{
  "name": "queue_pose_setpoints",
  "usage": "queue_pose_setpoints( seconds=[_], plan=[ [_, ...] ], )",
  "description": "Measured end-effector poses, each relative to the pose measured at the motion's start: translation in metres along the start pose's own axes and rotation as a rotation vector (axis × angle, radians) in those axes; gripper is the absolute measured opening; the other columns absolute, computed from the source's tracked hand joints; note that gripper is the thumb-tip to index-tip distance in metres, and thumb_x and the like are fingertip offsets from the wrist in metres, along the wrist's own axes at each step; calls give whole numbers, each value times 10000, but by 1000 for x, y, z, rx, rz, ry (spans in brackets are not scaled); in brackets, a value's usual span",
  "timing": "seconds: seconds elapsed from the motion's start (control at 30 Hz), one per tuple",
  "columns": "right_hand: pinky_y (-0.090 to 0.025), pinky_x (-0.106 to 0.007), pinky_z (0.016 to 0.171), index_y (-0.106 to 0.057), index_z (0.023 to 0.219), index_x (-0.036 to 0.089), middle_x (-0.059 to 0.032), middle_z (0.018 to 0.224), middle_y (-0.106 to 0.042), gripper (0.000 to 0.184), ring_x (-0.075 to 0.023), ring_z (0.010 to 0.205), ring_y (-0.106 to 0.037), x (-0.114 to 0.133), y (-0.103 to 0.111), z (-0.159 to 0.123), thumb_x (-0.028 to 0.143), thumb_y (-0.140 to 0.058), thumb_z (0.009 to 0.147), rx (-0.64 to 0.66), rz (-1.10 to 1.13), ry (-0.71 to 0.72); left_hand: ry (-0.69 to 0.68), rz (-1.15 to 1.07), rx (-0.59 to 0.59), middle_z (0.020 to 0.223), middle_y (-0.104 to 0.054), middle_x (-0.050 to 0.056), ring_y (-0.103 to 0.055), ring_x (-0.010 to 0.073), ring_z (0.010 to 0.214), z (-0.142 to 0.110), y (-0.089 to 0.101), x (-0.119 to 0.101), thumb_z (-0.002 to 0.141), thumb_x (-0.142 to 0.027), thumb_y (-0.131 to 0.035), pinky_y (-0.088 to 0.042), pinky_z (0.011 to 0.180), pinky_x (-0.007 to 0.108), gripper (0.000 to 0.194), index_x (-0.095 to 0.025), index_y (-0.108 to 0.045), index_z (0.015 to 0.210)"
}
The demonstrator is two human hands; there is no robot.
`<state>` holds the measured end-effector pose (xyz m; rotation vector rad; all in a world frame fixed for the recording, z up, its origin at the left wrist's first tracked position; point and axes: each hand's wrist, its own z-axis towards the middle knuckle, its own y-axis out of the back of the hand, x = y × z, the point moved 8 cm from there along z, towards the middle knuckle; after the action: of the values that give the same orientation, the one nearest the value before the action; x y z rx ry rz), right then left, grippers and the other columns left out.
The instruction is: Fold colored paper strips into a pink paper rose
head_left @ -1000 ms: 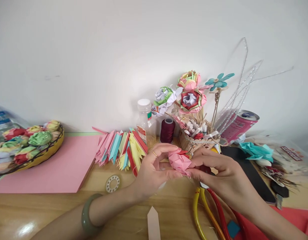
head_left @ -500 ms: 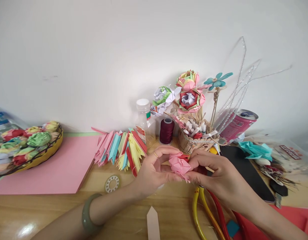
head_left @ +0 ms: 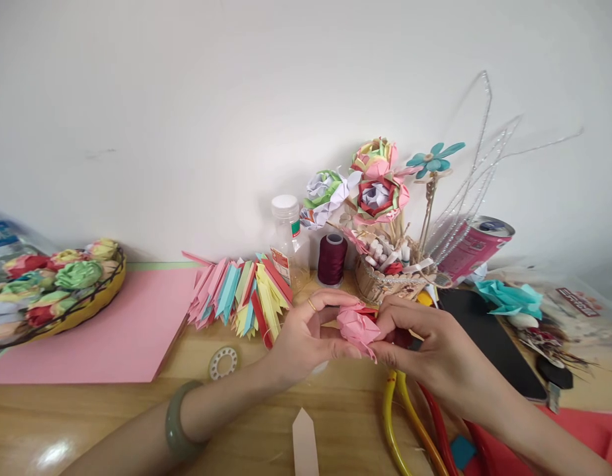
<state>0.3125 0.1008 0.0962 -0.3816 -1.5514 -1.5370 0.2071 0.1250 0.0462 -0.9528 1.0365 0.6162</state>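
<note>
Both of my hands hold a small pink folded paper flower (head_left: 358,325) just above the wooden table (head_left: 246,423). My left hand (head_left: 306,337), with a gold ring and a green bangle on the wrist, pinches its left side. My right hand (head_left: 425,344) pinches its right side, thumb and fingers pressed on the folds. Red paper shows under the pink piece. A fan of folded coloured paper strips (head_left: 241,294) lies just left of my hands.
A basket of paper roses (head_left: 52,287) rests on pink paper sheets (head_left: 117,330) at the left. Behind my hands stand a clear bottle (head_left: 288,241), a maroon thread spool (head_left: 332,259), a paper bouquet basket (head_left: 385,264) and a pink can (head_left: 477,248). Yellow-and-red handled pliers (head_left: 409,423) lie at front right.
My hands have shifted slightly and my right fingers have curled tighter on the pink flower. Nothing else moved.
</note>
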Motion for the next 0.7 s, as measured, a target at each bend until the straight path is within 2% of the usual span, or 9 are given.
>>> queue_pose_setpoints(
  seconds=[0.2,0.5,0.7],
  plan=[
    [-386,-236,584,-603,699,197,0,702,-557,183,-118,647,-517,3,-1,2,252,-494,835,86,11,34,55,-20,-34,1011,-572,30,-551,160,935,0,4,4,518,-128,-773,-471,769,272,447,-226,-620,927],
    [-362,-230,513,-551,610,186,9,634,-517,171,-114,580,-472,-4,-6,1,232,-553,774,7,-13,-25,32,10,-18,1014,-588,39,-543,186,970,0,5,6,506,-137,-778,-476,754,292,447,-220,-620,917],
    [-368,-229,499,-589,614,185,8,614,-536,191,-110,552,-471,-8,0,3,328,-611,738,7,84,-83,102,-92,-6,910,-626,32,-567,152,856,0,2,7,507,-166,-783,-453,760,284,457,-206,-627,935]
  ],
)
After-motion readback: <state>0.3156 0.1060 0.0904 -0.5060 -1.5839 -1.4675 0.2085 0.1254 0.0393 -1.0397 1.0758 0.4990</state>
